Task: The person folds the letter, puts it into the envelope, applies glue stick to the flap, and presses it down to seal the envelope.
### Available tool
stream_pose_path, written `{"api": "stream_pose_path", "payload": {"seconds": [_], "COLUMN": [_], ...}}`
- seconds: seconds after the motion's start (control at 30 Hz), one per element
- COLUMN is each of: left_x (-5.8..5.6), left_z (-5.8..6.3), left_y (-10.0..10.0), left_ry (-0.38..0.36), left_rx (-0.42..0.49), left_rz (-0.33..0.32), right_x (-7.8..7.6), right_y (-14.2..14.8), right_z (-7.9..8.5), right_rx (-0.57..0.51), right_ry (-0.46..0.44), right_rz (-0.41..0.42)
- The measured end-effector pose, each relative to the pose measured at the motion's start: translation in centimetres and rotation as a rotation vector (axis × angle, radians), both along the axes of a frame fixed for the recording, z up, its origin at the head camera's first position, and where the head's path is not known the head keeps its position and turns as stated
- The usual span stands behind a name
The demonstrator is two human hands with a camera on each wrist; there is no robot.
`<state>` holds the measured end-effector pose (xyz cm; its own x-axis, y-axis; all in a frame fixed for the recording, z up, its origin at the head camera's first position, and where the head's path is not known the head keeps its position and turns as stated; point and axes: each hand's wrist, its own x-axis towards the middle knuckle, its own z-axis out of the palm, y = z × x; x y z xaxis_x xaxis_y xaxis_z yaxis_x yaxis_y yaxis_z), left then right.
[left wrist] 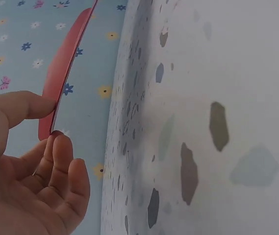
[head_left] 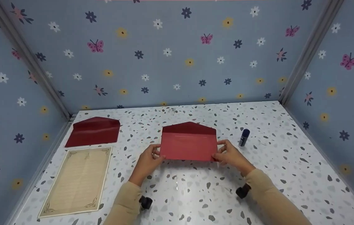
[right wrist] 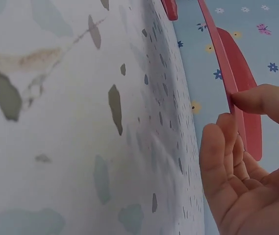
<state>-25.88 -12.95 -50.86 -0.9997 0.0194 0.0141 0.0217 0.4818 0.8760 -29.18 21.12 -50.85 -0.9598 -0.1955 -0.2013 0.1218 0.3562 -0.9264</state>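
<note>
A red envelope [head_left: 189, 147] with its pointed flap raised is held between both hands in the head view. My left hand [head_left: 149, 162] pinches its left edge near the lower corner, thumb in front and fingers behind. On the opposite side my right hand [head_left: 230, 156] pinches the right edge the same way. The left wrist view shows the envelope [left wrist: 61, 73] nearly edge-on between thumb and fingertips, above the table. From the right wrist, the envelope [right wrist: 230, 73] appears edge-on too, in the thumb and fingers of that hand.
A second, dark red envelope [head_left: 94, 132] lies at the back left of the speckled table [head_left: 192, 193]. In front of it lies a cream lined sheet with a decorated border [head_left: 77, 181]. A dark blue glue stick [head_left: 244, 137] lies to the right. Flower-patterned walls surround the table.
</note>
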Motion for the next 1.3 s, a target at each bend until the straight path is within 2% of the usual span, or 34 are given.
{"api": "stream_pose_path", "payload": {"seconds": [0.2,0.3,0.43,0.6,0.8,0.97,1.1,1.2,1.3], "left_x": [0.4,0.5,0.7,0.7,0.7,0.8,0.9,1.2,1.6], "left_z": [-0.4,-0.6,-0.9,-1.3,-1.4,-1.1,-1.0,-1.0,-1.0], "left_y": [0.1,0.2,0.4,0.7,0.9,1.0,1.2,1.7,2.4], "left_ry": [0.007,-0.020,-0.061,-0.062,-0.082,-0.097,-0.067,0.012,0.092], "left_rx": [-0.128,-0.182,-0.232,-0.273,-0.297,-0.358,-0.431,-0.527,-0.605], "left_rz": [-0.051,-0.050,-0.058,-0.074,-0.057,-0.050,-0.053,-0.067,-0.110], "right_x": [0.3,0.5,0.4,0.3,0.2,0.1,0.1,0.1,0.2], "right_y": [0.2,0.4,0.5,0.5,0.5,0.3,0.4,0.4,0.4], "right_z": [-0.3,-0.6,-0.9,-1.1,-0.8,-0.6,-0.7,-0.7,-0.8], "right_rx": [0.082,0.145,0.242,0.349,0.392,0.420,0.429,0.437,0.441], "right_ry": [0.012,0.026,0.041,0.049,0.039,0.025,0.001,-0.001,0.009], "right_rz": [0.043,0.074,0.106,0.130,0.130,0.132,0.124,0.124,0.124]}}
